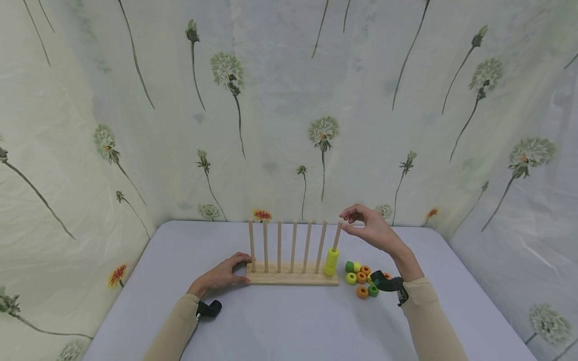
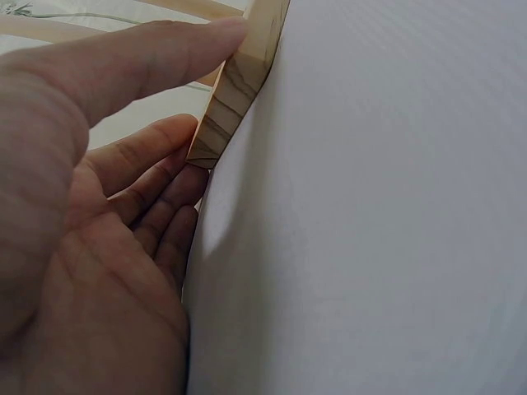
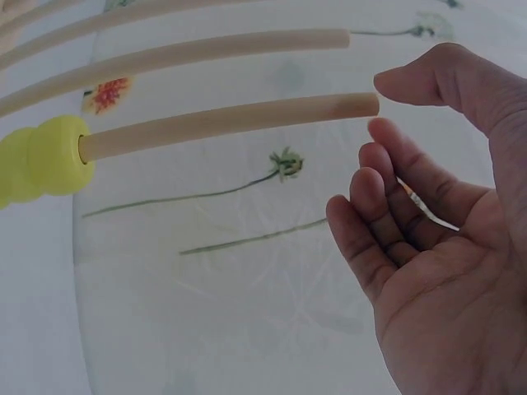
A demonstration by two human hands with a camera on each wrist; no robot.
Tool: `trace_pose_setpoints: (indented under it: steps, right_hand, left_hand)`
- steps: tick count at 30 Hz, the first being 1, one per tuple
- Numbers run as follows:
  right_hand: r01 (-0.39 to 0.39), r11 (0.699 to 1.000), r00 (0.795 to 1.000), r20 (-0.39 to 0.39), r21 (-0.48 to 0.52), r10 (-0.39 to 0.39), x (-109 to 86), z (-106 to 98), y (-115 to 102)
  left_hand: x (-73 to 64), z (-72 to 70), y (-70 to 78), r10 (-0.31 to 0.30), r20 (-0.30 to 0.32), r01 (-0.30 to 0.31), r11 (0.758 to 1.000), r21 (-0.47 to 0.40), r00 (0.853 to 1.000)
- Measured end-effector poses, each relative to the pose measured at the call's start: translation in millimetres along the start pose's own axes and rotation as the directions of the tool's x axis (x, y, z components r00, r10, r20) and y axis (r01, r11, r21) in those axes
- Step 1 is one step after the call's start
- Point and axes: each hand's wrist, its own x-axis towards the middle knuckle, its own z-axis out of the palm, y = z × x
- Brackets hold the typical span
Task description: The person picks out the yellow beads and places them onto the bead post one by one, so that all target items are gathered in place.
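A wooden peg stand with a row of upright pegs rests on the table. At its left end my left hand grips the base; in the left wrist view the thumb lies on one side of the wooden end and fingertips on the other. Yellow beads are stacked low on the rightmost peg. Beside the tip of that peg is my right hand, its thumb and fingers apart. The right wrist view shows nothing held between them, with the bare peg rising from the yellow beads.
Loose beads in orange, green and yellow, such as an orange bead, lie right of the stand, some partly hidden by the black wrist camera. Behind the white table hangs a flower-patterned curtain.
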Motion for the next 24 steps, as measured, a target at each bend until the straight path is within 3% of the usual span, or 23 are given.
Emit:
trace_pose_setpoints:
  steps: [12,24]
  right_hand:
    - [0.004,1.0,1.0,0.001,-0.001,-0.004,-4.5,-3.4,3.8]
    - [-0.051,0.998,0.999,-0.012,-0.022,0.051,-13.9,-7.5,13.6]
  left_hand:
    - [-0.2,-0.1,-0.3,-0.014,0.001,0.014,1.0,-0.005,1.0]
    - [-0.3,-0.2,1.6,-0.007,0.001,0.007,1.0,-0.002,1.0]
